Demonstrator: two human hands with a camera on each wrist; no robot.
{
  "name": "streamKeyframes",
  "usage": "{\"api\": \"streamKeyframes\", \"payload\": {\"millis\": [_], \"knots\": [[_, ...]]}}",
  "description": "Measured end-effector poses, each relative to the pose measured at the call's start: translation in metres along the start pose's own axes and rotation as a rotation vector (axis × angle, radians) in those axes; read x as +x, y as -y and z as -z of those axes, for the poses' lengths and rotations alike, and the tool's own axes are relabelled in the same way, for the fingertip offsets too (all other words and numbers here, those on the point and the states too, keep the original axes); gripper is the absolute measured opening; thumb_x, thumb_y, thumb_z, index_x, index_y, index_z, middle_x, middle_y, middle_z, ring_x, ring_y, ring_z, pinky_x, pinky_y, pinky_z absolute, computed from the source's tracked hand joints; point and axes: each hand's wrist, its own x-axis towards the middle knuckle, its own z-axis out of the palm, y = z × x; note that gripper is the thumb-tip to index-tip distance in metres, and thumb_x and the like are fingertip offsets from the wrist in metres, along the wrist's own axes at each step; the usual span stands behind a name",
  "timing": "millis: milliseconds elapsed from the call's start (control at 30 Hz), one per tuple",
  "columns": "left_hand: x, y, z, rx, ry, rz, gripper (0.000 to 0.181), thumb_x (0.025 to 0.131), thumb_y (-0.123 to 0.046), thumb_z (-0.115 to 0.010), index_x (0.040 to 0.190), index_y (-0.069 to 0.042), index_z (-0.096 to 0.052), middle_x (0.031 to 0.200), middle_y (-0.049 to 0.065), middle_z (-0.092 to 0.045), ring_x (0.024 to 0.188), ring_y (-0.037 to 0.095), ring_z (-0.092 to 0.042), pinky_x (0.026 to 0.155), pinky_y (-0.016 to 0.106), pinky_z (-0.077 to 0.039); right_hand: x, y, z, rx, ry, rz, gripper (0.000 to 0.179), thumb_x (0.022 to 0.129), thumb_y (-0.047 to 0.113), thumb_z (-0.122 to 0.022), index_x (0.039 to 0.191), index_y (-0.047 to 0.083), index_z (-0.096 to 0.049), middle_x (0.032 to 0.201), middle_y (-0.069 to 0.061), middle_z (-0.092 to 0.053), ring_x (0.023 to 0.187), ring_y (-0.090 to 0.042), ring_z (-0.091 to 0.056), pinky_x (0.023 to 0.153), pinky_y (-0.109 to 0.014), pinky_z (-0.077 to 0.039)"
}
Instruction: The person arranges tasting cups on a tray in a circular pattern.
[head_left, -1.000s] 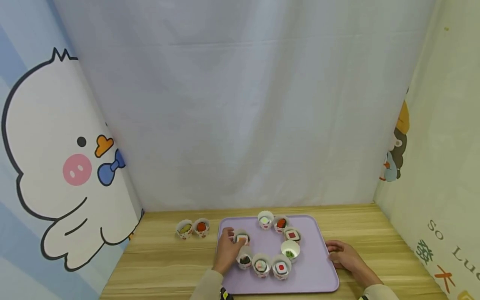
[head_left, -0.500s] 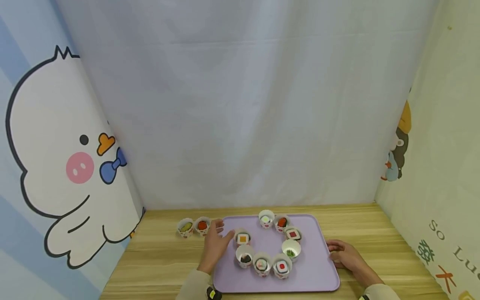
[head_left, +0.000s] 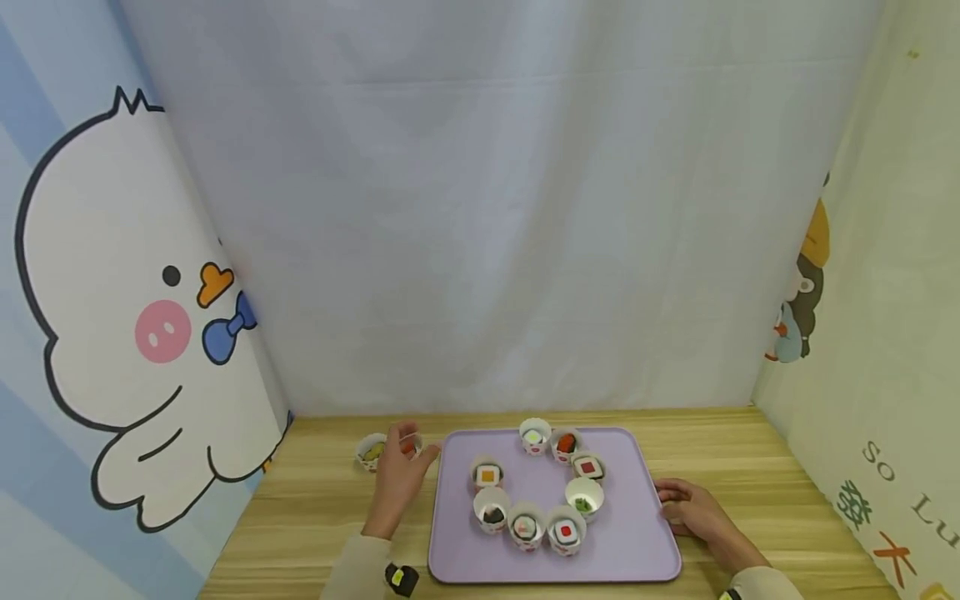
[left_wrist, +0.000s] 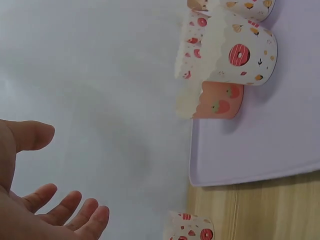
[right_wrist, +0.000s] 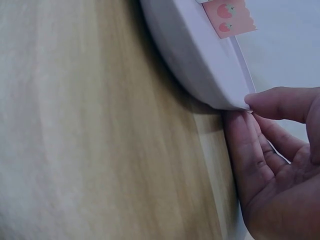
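Observation:
My left hand (head_left: pixel 401 475), fingers spread and holding nothing, hovers over the cup with a red-orange sushi piece (head_left: pixel 409 447) and partly hides it. Just left of it stands a cup with a yellow-green piece (head_left: pixel 370 452). In the left wrist view, the left hand (left_wrist: pixel 55 195) is apart from the patterned paper cup (left_wrist: pixel 192 227). At the right side of the lilac tray (head_left: pixel 630 550), my right hand (head_left: pixel 693 508) holds the rim. Seen from the right wrist, the thumb (right_wrist: pixel 280 102) lies on the rim, with fingers against its underside.
Several paper cups with sushi pieces form a curved row on the tray, among them one with an orange-topped piece (head_left: pixel 487 476) and one with green bits (head_left: pixel 584 499). The wooden table (head_left: pixel 300 533) meets a pale curtain (head_left: pixel 517 250) behind.
My left hand has let go of the orange-topped piece's cup on the tray and moved left to the red-orange one on the table. The right hand stays on the rim.

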Motion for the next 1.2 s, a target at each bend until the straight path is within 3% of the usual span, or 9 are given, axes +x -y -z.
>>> {"api": "streamKeyframes", "payload": {"millis": [267,433,533,833,1067,1200], "knots": [[0.008,0.002,0.036,-0.071,0.006,-0.02,0.058,0.093,-0.019,-0.066,0.141,-0.004,-0.037,0.146,0.019,-0.041,0.138,0.037,-0.04,0.112,0.052,-0.037,0.001,-0.001,0.001,0.001,0.002,0.001,0.058,0.077,-0.008,-0.061,0.133,-0.01,-0.049,0.098,-0.002,-0.062,0.083,-0.014,-0.059,0.068,-0.034,-0.057],[0.019,0.019,0.053,-0.074,-0.004,-0.078,0.064,0.093,-0.021,-0.068,0.145,-0.008,-0.033,0.149,0.015,-0.038,0.142,0.034,-0.033,0.116,0.05,-0.031,0.001,-0.002,0.001,-0.004,0.003,0.002,0.058,0.077,-0.007,-0.061,0.133,-0.01,-0.049,0.1,-0.003,-0.062,0.084,-0.014,-0.06,0.069,-0.034,-0.057],[0.023,0.032,0.06,-0.106,-0.016,-0.079,0.065,0.092,-0.02,-0.068,0.146,-0.01,-0.033,0.15,0.012,-0.037,0.144,0.032,-0.032,0.117,0.05,-0.03,0.002,-0.002,0.001,-0.01,0.011,0.008,0.057,0.078,-0.007,-0.061,0.134,-0.011,-0.048,0.101,-0.004,-0.062,0.085,-0.014,-0.06,0.07,-0.035,-0.057],[0.029,0.061,0.074,-0.146,-0.025,0.028,0.077,0.093,-0.025,-0.068,0.154,-0.016,-0.022,0.16,0.009,-0.025,0.149,0.032,-0.021,0.12,0.051,-0.022,0.001,-0.003,0.0,-0.004,-0.002,-0.005,0.057,0.078,-0.008,-0.061,0.134,-0.01,-0.048,0.101,-0.003,-0.062,0.084,-0.014,-0.059,0.069,-0.034,-0.057],[0.033,0.081,0.08,-0.121,-0.013,0.086,0.085,0.093,-0.023,-0.068,0.157,-0.013,-0.012,0.163,0.014,-0.016,0.151,0.034,-0.016,0.122,0.051,-0.018,0.0,-0.001,0.0,-0.003,-0.001,-0.003,0.058,0.077,-0.007,-0.061,0.133,-0.01,-0.049,0.101,-0.003,-0.062,0.085,-0.014,-0.059,0.069,-0.034,-0.057],[0.036,0.091,0.08,-0.103,-0.01,0.123,0.088,0.091,-0.013,-0.068,0.157,-0.008,-0.009,0.163,0.018,-0.015,0.15,0.038,-0.015,0.121,0.054,-0.017,-0.001,0.0,0.001,-0.005,0.004,0.004,0.058,0.077,-0.007,-0.061,0.134,-0.011,-0.048,0.101,-0.004,-0.062,0.085,-0.014,-0.06,0.07,-0.035,-0.057]]}}
